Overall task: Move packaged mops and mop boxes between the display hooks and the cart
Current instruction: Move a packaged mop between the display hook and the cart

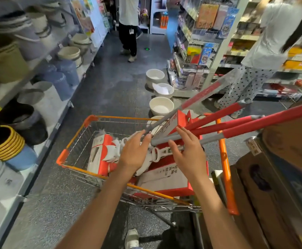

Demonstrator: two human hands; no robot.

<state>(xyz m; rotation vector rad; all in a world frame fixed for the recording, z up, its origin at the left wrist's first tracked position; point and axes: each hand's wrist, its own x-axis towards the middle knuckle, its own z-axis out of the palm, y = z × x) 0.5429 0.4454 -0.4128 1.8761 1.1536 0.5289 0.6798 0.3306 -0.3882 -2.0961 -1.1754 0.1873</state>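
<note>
Both hands reach into the orange-framed shopping cart (225, 159), where several red-and-grey mop handles (236, 130) lean out over the rim and red-and-white mop boxes (168, 177) lie beneath the palms. The left hand (134, 153) touches a grey handle end at its fingertips; the right hand (188, 151) hovers with fingers spread and relaxed just under the bundle. The step looks like picking a mop out, so next the fingers must close on one handle and lift it free of the others.

Wire cart (78, 133) with orange rim, standing on speckled grey floor (110, 83); holds red-and-white mop boxes (101, 155) and long-handled mops (236, 126). White basins (161, 106) on floor beyond.
</note>
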